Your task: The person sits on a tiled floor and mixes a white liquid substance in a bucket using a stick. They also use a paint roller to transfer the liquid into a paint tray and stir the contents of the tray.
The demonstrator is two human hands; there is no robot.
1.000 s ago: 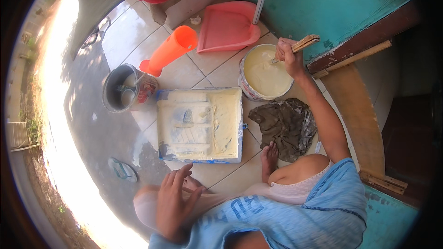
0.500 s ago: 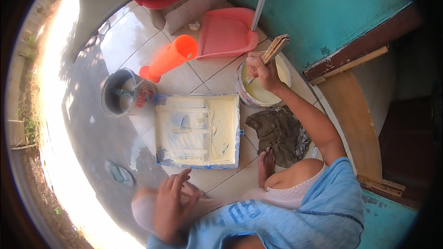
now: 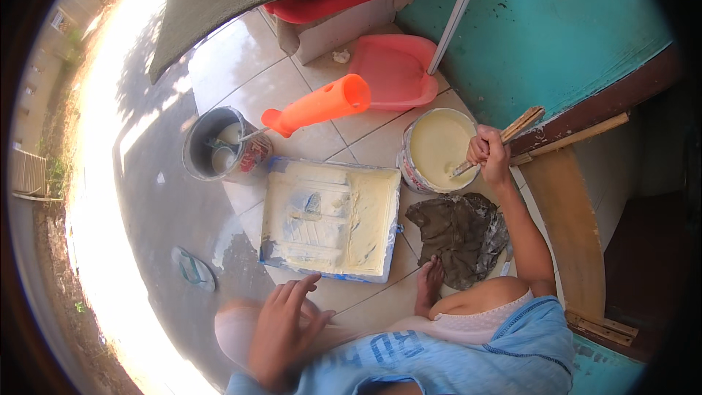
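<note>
Cream paint [image 3: 437, 145] lay inside the round bucket [image 3: 414, 178], where the person's right hand [image 3: 490, 152], closed tightly around a wooden stick [image 3: 523, 123], held it tilted with its lower end at the paint. The left hand [image 3: 281, 325] (fingers loosely spread) was over the left leg [image 3: 234, 333], near the paint tray [image 3: 344, 276].

The floor is pale tile [image 3: 245, 96] laid diagonally, meeting grey concrete [image 3: 164, 216] at left. On the tiles sit a blue-edged paint tray [image 3: 395, 223] smeared with cream paint, a bucket of cream paint [image 3: 414, 174] near its upper right corner, a crumpled brown cloth [image 3: 453, 234] below that bucket, and a pink dustpan [image 3: 395, 66]. A flip-flop [image 3: 194, 269] lies on the concrete.
</note>
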